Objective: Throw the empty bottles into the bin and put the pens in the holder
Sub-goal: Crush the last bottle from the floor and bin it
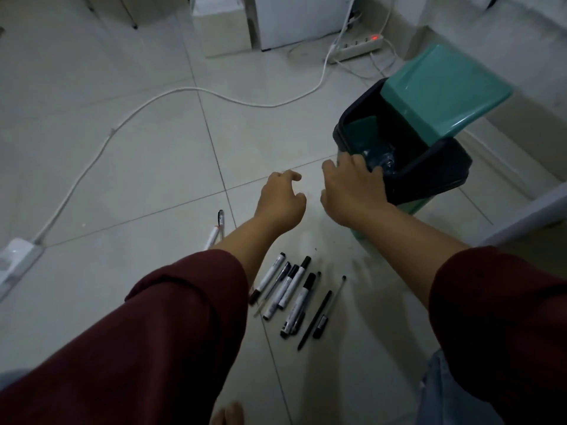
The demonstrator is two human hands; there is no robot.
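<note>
Currently, read from left to right, the tiled floor (122, 167) carries a white power strip (13, 256) at the far left edge, with a white cable (101, 142) running from it across the tiles toward the back of the room.

Next, two pens (216, 228) lie beside the left forearm, partly hidden by it. The left hand (280, 200) hovers above the floor with fingers loosely curled and apart; it holds nothing.

Below and between the two arms, a cluster of markers and pens (291, 289) lies loose on the floor, roughly parallel, several touching one another. None has been collected. No pen holder is visible anywhere in the view.

The right hand (352, 185) reaches to the near rim of the bin (435, 176). Its fingers are spread and bent over or at the dark rim; whether they press on the rim or only hover at it cannot be told. They grip no bottle.

The bin stands at the right with its green swing lid (441, 87) tilted open. Inside, clear crumpled plastic, apparently at least one bottle (382, 159), rests near the bottom.

Assessment: no bottles remain on the visible floor, so the bottle portion appears done or nearly so. The pen portion appears not yet begun: all visible pens are on the floor, and the holder must first be located.
</note>
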